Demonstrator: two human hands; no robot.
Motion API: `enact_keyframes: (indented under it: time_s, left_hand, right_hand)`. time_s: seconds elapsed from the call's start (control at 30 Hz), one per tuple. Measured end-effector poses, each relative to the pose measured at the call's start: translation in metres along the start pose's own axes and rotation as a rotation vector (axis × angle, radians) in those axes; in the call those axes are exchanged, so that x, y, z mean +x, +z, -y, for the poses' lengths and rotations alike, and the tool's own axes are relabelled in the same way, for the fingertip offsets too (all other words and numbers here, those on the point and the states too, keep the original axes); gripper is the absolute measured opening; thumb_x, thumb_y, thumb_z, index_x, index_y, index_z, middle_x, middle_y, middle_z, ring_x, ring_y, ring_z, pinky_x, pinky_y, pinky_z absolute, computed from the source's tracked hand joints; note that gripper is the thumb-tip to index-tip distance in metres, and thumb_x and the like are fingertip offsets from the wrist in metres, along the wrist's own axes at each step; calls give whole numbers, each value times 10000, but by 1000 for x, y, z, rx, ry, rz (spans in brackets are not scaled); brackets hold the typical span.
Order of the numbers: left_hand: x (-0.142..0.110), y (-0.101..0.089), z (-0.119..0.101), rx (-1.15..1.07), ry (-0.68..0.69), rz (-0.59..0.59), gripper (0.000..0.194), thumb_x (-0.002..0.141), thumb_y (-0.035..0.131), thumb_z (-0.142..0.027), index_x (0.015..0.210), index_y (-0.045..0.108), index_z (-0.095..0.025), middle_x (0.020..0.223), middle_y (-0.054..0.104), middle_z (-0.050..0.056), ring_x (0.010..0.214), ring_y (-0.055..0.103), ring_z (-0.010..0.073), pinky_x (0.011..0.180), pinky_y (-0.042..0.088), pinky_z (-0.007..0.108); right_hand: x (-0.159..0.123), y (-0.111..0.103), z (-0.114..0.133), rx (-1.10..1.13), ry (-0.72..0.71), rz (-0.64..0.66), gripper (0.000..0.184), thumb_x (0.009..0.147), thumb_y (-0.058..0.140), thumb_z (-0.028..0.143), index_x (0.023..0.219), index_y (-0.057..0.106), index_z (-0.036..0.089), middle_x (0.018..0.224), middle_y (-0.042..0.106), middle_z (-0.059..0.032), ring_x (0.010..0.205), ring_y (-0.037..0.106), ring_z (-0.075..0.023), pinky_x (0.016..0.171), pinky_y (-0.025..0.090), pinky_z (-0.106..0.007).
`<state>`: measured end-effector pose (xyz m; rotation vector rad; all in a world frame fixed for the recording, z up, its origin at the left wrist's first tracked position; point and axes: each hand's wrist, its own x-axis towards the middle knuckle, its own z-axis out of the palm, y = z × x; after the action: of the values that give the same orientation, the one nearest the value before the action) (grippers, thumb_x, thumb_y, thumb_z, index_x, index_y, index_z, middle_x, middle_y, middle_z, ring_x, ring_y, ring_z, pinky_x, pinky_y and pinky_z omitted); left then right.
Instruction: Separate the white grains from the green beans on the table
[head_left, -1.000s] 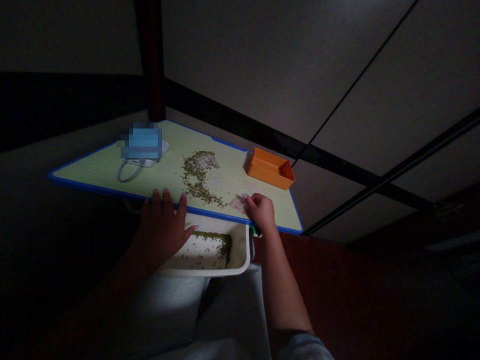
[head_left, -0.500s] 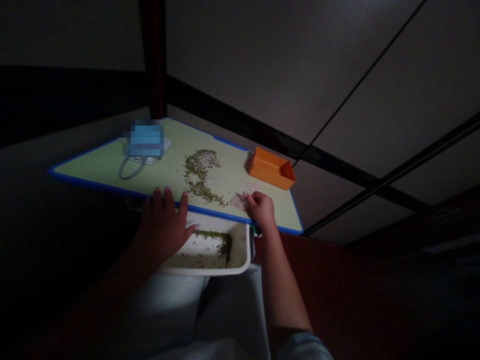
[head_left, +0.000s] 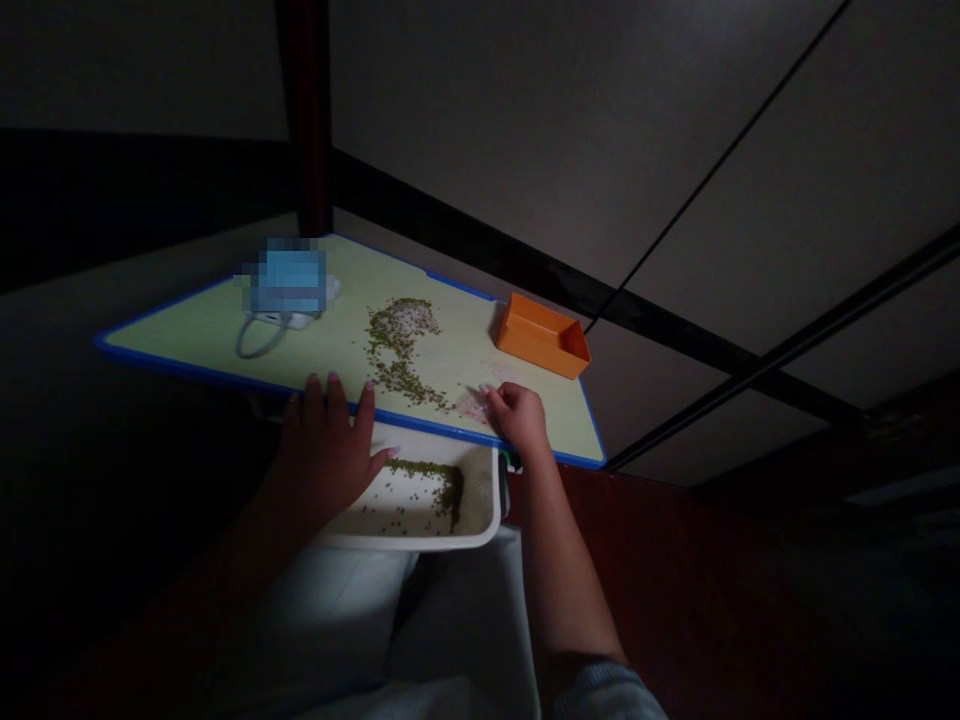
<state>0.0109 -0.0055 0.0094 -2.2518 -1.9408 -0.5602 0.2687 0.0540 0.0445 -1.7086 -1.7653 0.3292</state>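
Lower centre of the frame: left hand (head_left: 326, 450) lay open, fingers spread over the near blue rim of the pale board (head_left: 184, 330). Right hand (head_left: 523, 415), right of centre, was curled closed, thumb and index finger together beside a pinkish patch (head_left: 471, 405); could not tell whether anything small was pinched. Work in hand looked like fingertip picking or sorting on the board. Next move, by my judgement, called for a light, exact pinch, clear of the loose grains. Those greenish and whitish grains (head_left: 397, 348) lay in a ragged C at the board's centre. Below the near edge, a white tub (head_left: 484, 500) had more green grains (head_left: 450, 490) inside. Orange box (head_left: 540, 345) stood right of centre; blurred blue item (head_left: 292, 280), upper left. Against half a second earlier, the right fingertips had shifted slightly left; left hand and grains looked unchanged.
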Motion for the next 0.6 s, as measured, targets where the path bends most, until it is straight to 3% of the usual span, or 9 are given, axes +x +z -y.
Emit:
enact_keyframes:
  time_s: [0.37,0.6]
  left_hand:
    - [0,-1,-1,41,0,10,809,827,575,-447,1502,353,-59,1599,289,359,1521,205,533,1182,239,679]
    - [1,-3,-2,63,-4,35,804,829,576,-438,1497,356,-50,1588,296,372,1513,223,534,1188,233,661]
  right_hand:
    - [4,2,4,-176,39,-16,444,947,579,495,600,528,223,587,563,-1,556,418,-143,568,202,-296]
    - [12,3,17,-486,75,-8,430,1013,478,508,807,702,204,820,754,-100,712,637,-203,641,312,-300]
